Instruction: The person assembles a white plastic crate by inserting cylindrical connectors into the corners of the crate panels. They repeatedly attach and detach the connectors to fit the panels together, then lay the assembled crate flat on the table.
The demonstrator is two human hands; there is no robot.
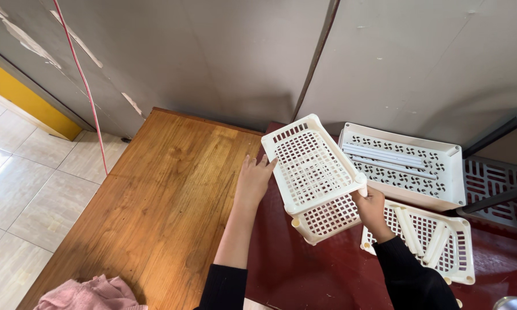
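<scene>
Head view: a cream lattice basket [313,172] is held tilted above the seam where the wooden desk [155,206] meets the dark red desk [304,270]. The left hand [254,181] lies flat against the basket's left wall, its fingers [264,165] spread open and closed round nothing. The right hand [372,209] is wrapped about the near right corner post; its fingers are largely hidden behind the post, so how tightly they close cannot be told.

In judgement, the hold is uneven: only one hand truly grips, the other merely braces. Were the open palm to slide on the smooth plastic, the basket could swing about the gripped corner and strike the lower tray [436,238] just beside it. The short corner feet might also catch in the neighbouring lattice.

The basket is of moulded plastic, rectangular, with a fine square grid for floor and walls and a solid rounded rim. A second tray [405,166], behind it by the grey wall [224,51], is pierced with a pinwheel pattern and holds pale tubes [385,156] laid lengthwise. More tubes [436,241] lie in the lower tray. The wooden desk shows a glossy, grained finish; the red desk is smooth and darker. A red cable [83,80] hangs down the wall, and a pink knitted cloth [89,294] rests at the near edge.
</scene>
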